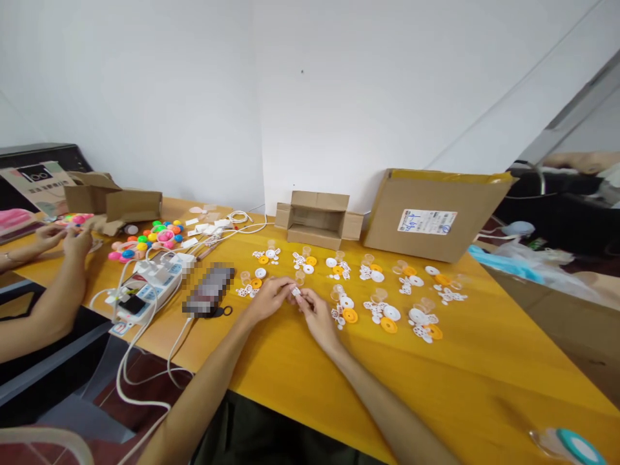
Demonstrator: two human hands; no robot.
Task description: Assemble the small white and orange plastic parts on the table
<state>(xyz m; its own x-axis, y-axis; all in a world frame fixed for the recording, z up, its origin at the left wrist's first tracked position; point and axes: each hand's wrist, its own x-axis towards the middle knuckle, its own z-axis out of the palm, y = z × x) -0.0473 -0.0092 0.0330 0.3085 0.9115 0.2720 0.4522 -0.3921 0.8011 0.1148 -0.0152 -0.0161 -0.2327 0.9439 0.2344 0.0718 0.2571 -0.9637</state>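
Both hands meet over the middle of the wooden table (310, 374). My left hand (272, 297) is closed, its fingertips pinching a small white plastic piece (296, 292). From the other side my right hand (314, 314) pinches that same piece between thumb and fingers. Just behind the fingers stands a clear cup (300, 278). Around the hands lie several little groups of parts, each with a clear cup, a white disc (391, 313), an orange disc (388, 325) and small white cut-out pieces (372, 310). The finer shape of the held piece is too small to make out.
An open cardboard box (314, 223) and a larger carton (436, 216) stand at the back. Left are a phone (210, 290), a power strip (157, 287) with cables and colourful balls (155, 237). A co-worker's hands (76, 242) are at far left. A teal-rimmed container (578, 447) sits front right.
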